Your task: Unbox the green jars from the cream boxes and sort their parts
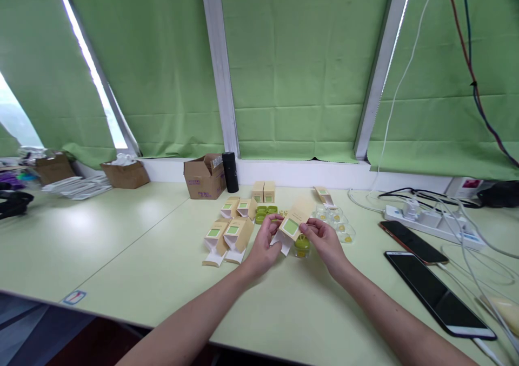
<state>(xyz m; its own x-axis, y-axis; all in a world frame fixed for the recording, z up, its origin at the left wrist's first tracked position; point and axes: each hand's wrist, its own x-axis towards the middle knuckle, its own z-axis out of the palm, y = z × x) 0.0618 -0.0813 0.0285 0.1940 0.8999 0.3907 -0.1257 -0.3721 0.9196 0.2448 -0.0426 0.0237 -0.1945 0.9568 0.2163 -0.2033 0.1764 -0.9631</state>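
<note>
Between both hands is a small cream carton (298, 219) with a green square on its face and a white flap hanging at the near end. My left hand (265, 243) grips its left side and flap. My right hand (326, 241) pinches its right edge between thumb and fingers. Just beneath the carton a green-lidded clear jar (301, 246) stands on the table, partly hidden by it. Several similar cartons (238, 233) with open flaps lie to the left. Green square containers (264, 212) sit behind my left hand, and clear trays with yellow pieces (344, 231) are behind my right.
Two upright cartons (263, 192) and another open carton (323, 196) stand farther back. A cardboard box (205, 177) and black cylinder (230, 172) are by the wall. Two phones (438, 295), cables and a white power strip (433, 226) occupy the right side.
</note>
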